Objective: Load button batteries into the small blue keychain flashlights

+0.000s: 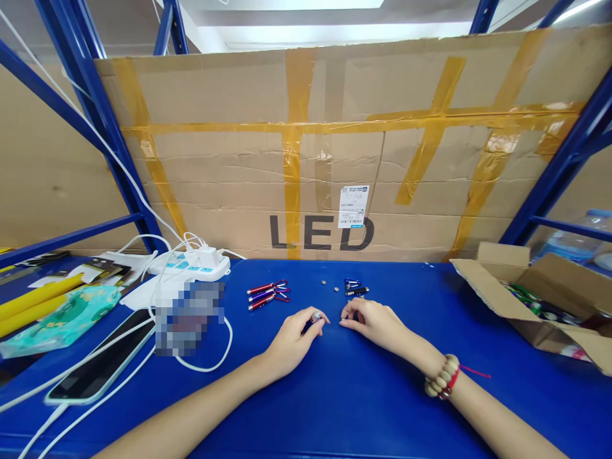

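My left hand (292,338) is closed around a small silvery cylinder (315,316), whose end shows between thumb and forefinger; the rest is hidden by the fingers. Just to its right, my right hand (375,324) is in a pinch above the blue tabletop; what it holds, if anything, I cannot make out. Beyond the hands lie two tiny round discs (336,289). Near them are small blue metallic pieces (352,282) and a short black tube (357,291). Further left, several slim red and purple keychain flashlights (268,296) with carabiner clips lie side by side.
An open cardboard box (516,322) with mixed small items stands at the right. On the left are a phone (102,357), white cables, a power strip (205,268) and a teal plastic packet (71,319). A tall cardboard sheet (229,185) marked LED closes off the back.
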The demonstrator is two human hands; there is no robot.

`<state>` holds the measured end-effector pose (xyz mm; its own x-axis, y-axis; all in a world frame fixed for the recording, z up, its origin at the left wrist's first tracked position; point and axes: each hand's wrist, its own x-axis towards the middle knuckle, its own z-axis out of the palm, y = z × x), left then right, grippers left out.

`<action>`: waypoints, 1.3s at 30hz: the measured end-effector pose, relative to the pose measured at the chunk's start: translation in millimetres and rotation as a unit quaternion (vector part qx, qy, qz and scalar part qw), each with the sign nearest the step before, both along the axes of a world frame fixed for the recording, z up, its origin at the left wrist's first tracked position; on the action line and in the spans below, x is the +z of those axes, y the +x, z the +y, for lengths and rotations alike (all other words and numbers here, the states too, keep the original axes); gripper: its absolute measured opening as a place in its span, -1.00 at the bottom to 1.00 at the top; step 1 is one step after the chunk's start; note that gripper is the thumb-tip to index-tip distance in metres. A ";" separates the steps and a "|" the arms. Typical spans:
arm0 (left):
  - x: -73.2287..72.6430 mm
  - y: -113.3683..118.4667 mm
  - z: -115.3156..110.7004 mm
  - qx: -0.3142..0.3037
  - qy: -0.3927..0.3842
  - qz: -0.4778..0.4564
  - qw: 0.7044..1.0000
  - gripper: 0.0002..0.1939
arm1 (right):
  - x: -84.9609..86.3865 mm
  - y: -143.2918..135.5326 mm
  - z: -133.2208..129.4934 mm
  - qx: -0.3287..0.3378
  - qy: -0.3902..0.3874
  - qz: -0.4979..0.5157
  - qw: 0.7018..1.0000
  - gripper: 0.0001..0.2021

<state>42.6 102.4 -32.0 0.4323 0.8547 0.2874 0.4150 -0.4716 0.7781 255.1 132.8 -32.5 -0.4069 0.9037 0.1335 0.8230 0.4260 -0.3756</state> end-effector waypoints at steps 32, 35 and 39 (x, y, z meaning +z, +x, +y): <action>-9.2 -1.2 2.5 -0.042 -0.012 0.024 0.999 -0.76 | 1.4 -31.0 -25.5 0.172 0.111 0.251 0.946 -0.82; -9.8 -1.0 3.2 -0.008 -0.012 0.018 1.000 -0.76 | 2.3 -27.8 -22.4 0.149 0.095 0.246 0.953 -0.80; -9.7 -3.4 7.9 0.057 -0.016 0.002 0.998 -0.69 | -0.8 -15.7 -7.9 0.049 0.146 0.162 0.975 -0.75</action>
